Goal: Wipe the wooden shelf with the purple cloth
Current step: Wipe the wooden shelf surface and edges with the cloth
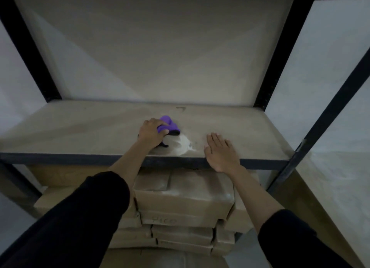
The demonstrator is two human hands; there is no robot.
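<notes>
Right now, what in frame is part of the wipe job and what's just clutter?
In the job:
- purple cloth, bunched in the left hand
- wooden shelf, white smear by the cloth
- right hand, flat on the shelf's front edge

Just there:
- wrapped brown packages stacked beneath
- black rack frame

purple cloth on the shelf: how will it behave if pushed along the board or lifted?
The purple cloth is bunched into soft folds under the left hand, so probably floppy: it would sag if lifted. It looks small and thin, likely light. Pushed across the wooden shelf, it would probably crumple and drag, not slide flat.
</notes>
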